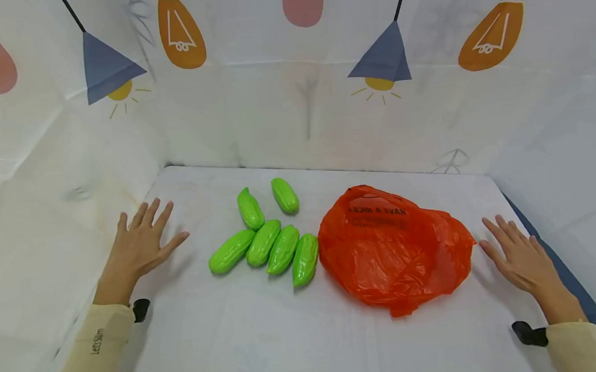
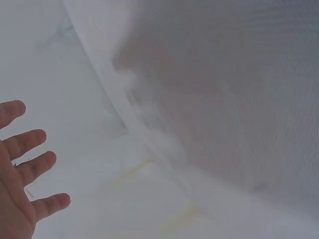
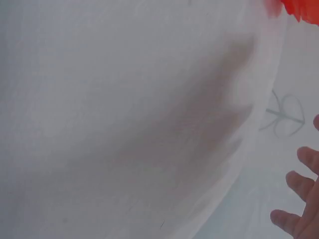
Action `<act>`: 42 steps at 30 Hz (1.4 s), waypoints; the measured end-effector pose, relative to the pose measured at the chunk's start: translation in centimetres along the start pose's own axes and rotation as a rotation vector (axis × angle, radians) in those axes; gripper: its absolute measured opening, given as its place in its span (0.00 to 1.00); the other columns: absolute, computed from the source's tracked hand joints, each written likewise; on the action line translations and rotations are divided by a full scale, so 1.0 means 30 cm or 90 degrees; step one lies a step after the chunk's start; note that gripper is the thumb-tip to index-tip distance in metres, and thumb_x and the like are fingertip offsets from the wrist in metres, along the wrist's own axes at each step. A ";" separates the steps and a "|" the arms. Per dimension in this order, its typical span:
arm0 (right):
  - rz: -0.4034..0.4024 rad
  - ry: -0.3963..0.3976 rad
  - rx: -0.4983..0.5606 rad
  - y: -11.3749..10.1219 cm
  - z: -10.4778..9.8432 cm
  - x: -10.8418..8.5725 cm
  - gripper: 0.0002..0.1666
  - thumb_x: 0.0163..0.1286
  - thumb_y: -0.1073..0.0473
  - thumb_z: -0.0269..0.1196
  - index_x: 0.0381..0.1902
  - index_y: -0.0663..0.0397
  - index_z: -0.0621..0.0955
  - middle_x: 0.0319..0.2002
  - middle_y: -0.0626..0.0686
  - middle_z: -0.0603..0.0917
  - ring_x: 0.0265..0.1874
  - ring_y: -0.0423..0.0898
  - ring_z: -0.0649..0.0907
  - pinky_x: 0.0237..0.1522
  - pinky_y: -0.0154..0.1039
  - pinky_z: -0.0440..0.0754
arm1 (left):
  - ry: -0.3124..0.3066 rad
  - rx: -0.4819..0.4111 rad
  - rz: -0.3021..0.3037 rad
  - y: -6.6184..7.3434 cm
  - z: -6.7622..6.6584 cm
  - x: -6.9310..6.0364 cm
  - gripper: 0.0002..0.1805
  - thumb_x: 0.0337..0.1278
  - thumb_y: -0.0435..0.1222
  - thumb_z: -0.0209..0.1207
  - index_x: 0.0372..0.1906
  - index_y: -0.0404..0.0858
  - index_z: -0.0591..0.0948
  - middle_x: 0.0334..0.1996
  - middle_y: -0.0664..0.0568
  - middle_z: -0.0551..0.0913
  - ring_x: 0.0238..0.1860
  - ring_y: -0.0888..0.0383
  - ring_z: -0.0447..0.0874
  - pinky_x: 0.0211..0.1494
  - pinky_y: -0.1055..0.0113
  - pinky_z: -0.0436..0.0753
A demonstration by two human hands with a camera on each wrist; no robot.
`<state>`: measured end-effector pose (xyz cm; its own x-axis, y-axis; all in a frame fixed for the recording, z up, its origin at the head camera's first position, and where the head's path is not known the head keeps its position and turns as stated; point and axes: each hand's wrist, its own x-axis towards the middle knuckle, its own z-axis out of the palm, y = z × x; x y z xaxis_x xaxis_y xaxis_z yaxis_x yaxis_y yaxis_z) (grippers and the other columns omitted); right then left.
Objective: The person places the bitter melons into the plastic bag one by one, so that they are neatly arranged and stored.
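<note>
Several glossy bright green vegetables [image 1: 263,243], oblong and ridged like small cucumbers, lie left of the table's middle. Four of them form a slanting row, while two sit farther back. Right beside them a crumpled red plastic bag [image 1: 394,248] with dark printing lies spread out, its mouth loosely gathered. My left hand [image 1: 142,245] hovers at the table's left side with fingers spread, apart from the vegetables. On the far side my right hand [image 1: 524,258] is likewise spread, just right of the bag and not touching it. Both hands hold nothing.
The white tabletop [image 1: 258,347] meets a white sheet wall [image 1: 251,119] at the back, printed with lamps and bulbs. More white sheeting rises at both sides. A blue strip [image 1: 567,270] runs along the table's right edge.
</note>
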<state>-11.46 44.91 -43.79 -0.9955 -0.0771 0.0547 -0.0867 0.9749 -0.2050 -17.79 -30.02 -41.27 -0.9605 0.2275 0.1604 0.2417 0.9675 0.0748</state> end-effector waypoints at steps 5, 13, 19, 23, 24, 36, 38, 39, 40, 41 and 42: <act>0.005 -0.017 0.099 -0.053 -0.031 0.031 0.38 0.78 0.43 0.42 0.77 0.56 0.52 0.72 0.75 0.54 0.69 0.77 0.55 0.60 0.81 0.51 | 0.012 -0.014 0.025 0.017 -0.004 0.007 0.43 0.67 0.62 0.46 0.77 0.40 0.55 0.74 0.33 0.57 0.72 0.31 0.54 0.69 0.28 0.51; -0.013 -0.049 0.336 -0.142 -0.073 0.070 0.37 0.79 0.44 0.36 0.77 0.59 0.51 0.73 0.73 0.55 0.69 0.74 0.56 0.54 0.82 0.58 | 0.016 -0.034 0.068 0.082 -0.003 0.029 0.43 0.67 0.60 0.48 0.78 0.41 0.54 0.74 0.35 0.57 0.73 0.34 0.55 0.71 0.33 0.54; -0.036 -0.068 0.395 -0.179 -0.069 0.092 0.34 0.79 0.47 0.40 0.76 0.57 0.55 0.72 0.66 0.62 0.62 0.29 0.67 0.57 0.77 0.64 | 0.018 -0.065 0.123 0.151 0.009 0.051 0.43 0.66 0.59 0.52 0.77 0.42 0.55 0.74 0.38 0.59 0.74 0.37 0.56 0.72 0.36 0.57; -0.056 -0.070 0.411 -0.189 -0.060 0.099 0.33 0.80 0.48 0.39 0.75 0.58 0.58 0.67 0.43 0.72 0.54 0.21 0.68 0.60 0.55 0.78 | 0.010 -0.094 0.171 0.193 0.022 0.058 0.44 0.64 0.59 0.55 0.77 0.41 0.58 0.74 0.41 0.60 0.73 0.39 0.58 0.72 0.38 0.58; -0.058 -0.071 0.421 -0.190 -0.059 0.100 0.32 0.80 0.48 0.38 0.75 0.57 0.59 0.65 0.38 0.72 0.54 0.23 0.70 0.58 0.47 0.80 | 0.007 -0.101 0.183 0.201 0.026 0.059 0.44 0.63 0.59 0.55 0.76 0.41 0.58 0.74 0.41 0.61 0.73 0.39 0.59 0.72 0.39 0.58; -0.097 -0.112 0.443 -0.207 -0.050 0.140 0.27 0.78 0.54 0.47 0.68 0.63 0.68 0.53 0.25 0.75 0.50 0.25 0.76 0.46 0.26 0.80 | -0.045 -0.112 0.244 0.241 0.091 0.052 0.49 0.55 0.61 0.61 0.76 0.42 0.59 0.75 0.48 0.62 0.71 0.44 0.65 0.65 0.41 0.71; -0.095 -0.116 0.440 -0.211 -0.045 0.147 0.26 0.78 0.54 0.47 0.67 0.64 0.69 0.52 0.24 0.76 0.49 0.25 0.76 0.46 0.26 0.80 | -0.050 -0.111 0.251 0.244 0.097 0.050 0.49 0.54 0.61 0.62 0.76 0.41 0.60 0.75 0.48 0.62 0.71 0.44 0.66 0.63 0.41 0.72; -0.091 -0.118 0.441 -0.213 -0.042 0.150 0.26 0.78 0.54 0.47 0.66 0.64 0.70 0.51 0.24 0.76 0.49 0.25 0.77 0.46 0.27 0.80 | -0.055 -0.111 0.253 0.246 0.100 0.050 0.49 0.54 0.60 0.62 0.76 0.41 0.60 0.75 0.48 0.62 0.70 0.44 0.66 0.63 0.41 0.73; -0.088 -0.119 0.441 -0.216 -0.040 0.153 0.26 0.78 0.53 0.47 0.66 0.64 0.70 0.51 0.24 0.76 0.48 0.25 0.77 0.46 0.27 0.80 | -0.058 -0.110 0.255 0.246 0.104 0.050 0.48 0.55 0.60 0.62 0.76 0.41 0.61 0.75 0.48 0.62 0.70 0.44 0.67 0.62 0.41 0.73; -0.085 -0.119 0.442 -0.219 -0.038 0.154 0.27 0.78 0.52 0.47 0.66 0.64 0.70 0.51 0.24 0.76 0.48 0.26 0.77 0.46 0.26 0.80 | -0.065 -0.107 0.255 0.245 0.108 0.051 0.48 0.55 0.60 0.62 0.75 0.41 0.61 0.75 0.49 0.62 0.70 0.44 0.67 0.62 0.41 0.73; -0.083 -0.116 0.442 -0.223 -0.035 0.156 0.27 0.78 0.52 0.47 0.66 0.63 0.70 0.50 0.25 0.76 0.48 0.26 0.78 0.46 0.26 0.80 | -0.072 -0.106 0.254 0.245 0.111 0.051 0.47 0.55 0.60 0.62 0.75 0.41 0.61 0.75 0.49 0.62 0.70 0.44 0.68 0.62 0.41 0.73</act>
<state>-15.49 38.25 -41.13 -0.9606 -0.2762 -0.0306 -0.1483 0.6028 -0.7840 -17.95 -22.19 -43.75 -0.7946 0.5987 0.1015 0.6062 0.7728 0.1876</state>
